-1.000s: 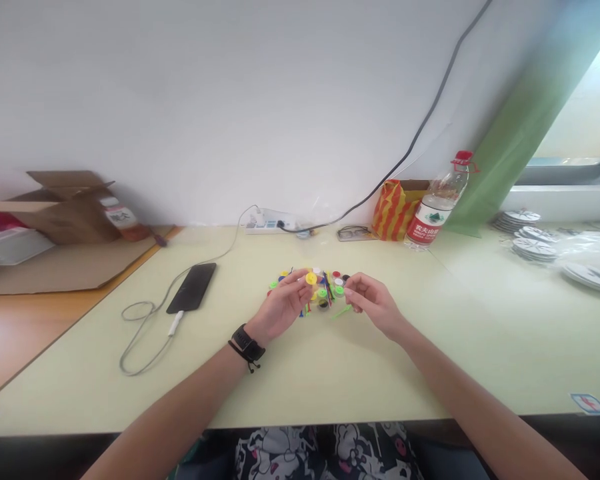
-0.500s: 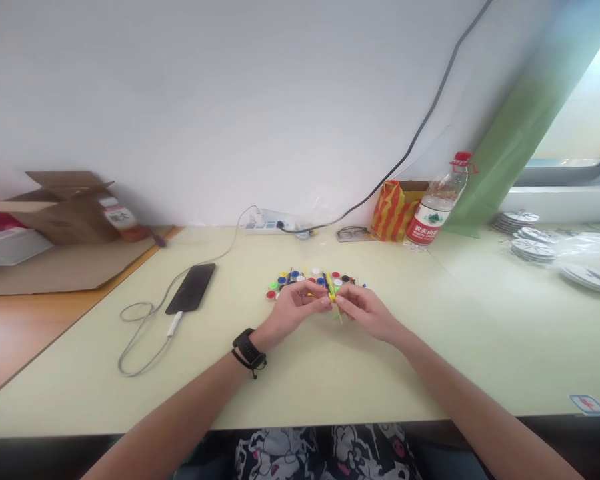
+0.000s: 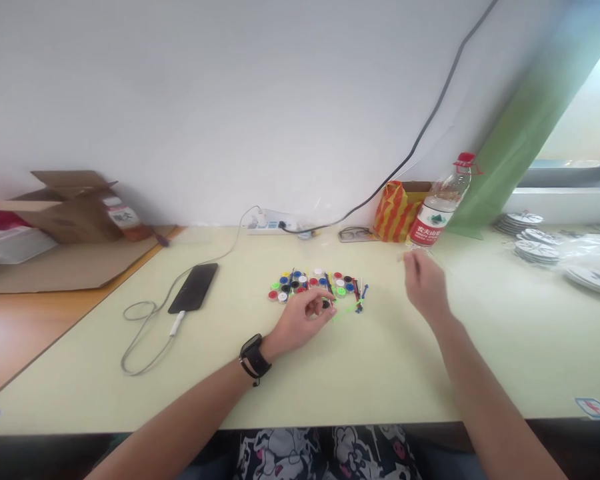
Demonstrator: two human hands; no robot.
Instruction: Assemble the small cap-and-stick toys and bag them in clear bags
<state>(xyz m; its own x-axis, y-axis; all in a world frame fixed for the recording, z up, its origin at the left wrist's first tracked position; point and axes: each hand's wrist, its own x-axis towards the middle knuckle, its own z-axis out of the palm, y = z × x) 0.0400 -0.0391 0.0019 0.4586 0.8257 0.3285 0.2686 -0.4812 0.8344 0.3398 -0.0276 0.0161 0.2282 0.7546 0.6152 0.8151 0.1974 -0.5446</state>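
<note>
pale green surface (image 3: 370, 387) bears colourful discs (image 3: 313, 283) near the left hand (image 3: 300, 321), the right hand (image 3: 427, 287) near the bottle (image 3: 429, 225), each grip narrow, contents impossible to tell.

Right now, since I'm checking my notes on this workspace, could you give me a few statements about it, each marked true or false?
1. The phone has a white plug at its near end. True.
2. The left hand is beside the colored round pieces. True.
3. The right hand is touching the phone. False: it is right of the pieces, just below the bottle in the picture.
4. The bottle has a blue cap. False: the cap is red.
5. A black watch is on the left wrist. True.
</note>
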